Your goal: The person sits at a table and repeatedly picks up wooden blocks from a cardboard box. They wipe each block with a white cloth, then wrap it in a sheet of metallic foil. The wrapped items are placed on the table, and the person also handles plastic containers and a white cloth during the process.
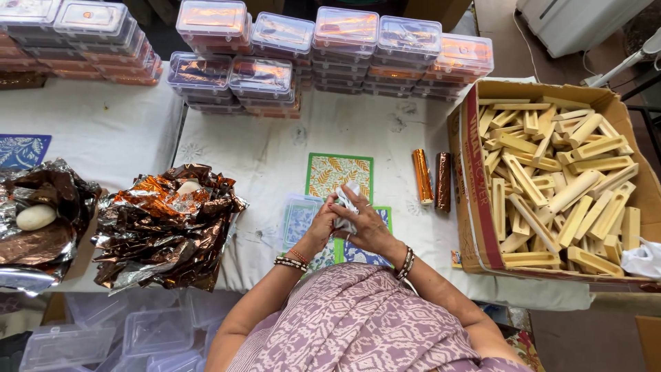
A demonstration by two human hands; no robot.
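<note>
Both of my hands meet over the white tablecloth near the table's front edge. My left hand (321,224) and my right hand (365,224) together hold a small pale wrapped piece (346,207) between the fingers. Under them lie a clear plastic box (299,217) and printed paper cards, one green and orange (339,172), one blue (361,253). Two foil-wrapped sticks lie just to the right, one orange (422,176) and one copper-brown (443,181).
An open cardboard box (471,138) of several pale wooden blocks stands at the right. Crumpled copper foil sheets (162,227) with a white oval piece lie at the left, silver foil (38,220) further left. Stacks of filled clear boxes (344,41) line the back; empty ones lie below.
</note>
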